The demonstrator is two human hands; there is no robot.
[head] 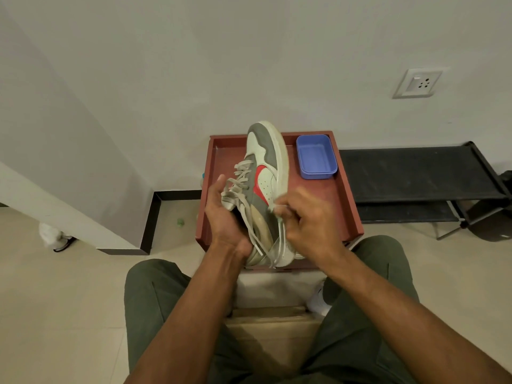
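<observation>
A white and grey sneaker (266,173) with a red side mark is held tilted on its side above a reddish-brown tray table (346,195), toe pointing away from me. My left hand (224,214) cups the shoe from the left, around its collar and tongue. My right hand (307,217) pinches a loose off-white lace (279,231) at the shoe's right side. The lace ends hang down toward the heel.
An empty blue plastic tub (315,156) sits at the tray's far right corner. A black low rack (421,176) stands to the right against the wall. My knees in green trousers frame a cardboard box (274,325) below. A white item lies on the floor at left.
</observation>
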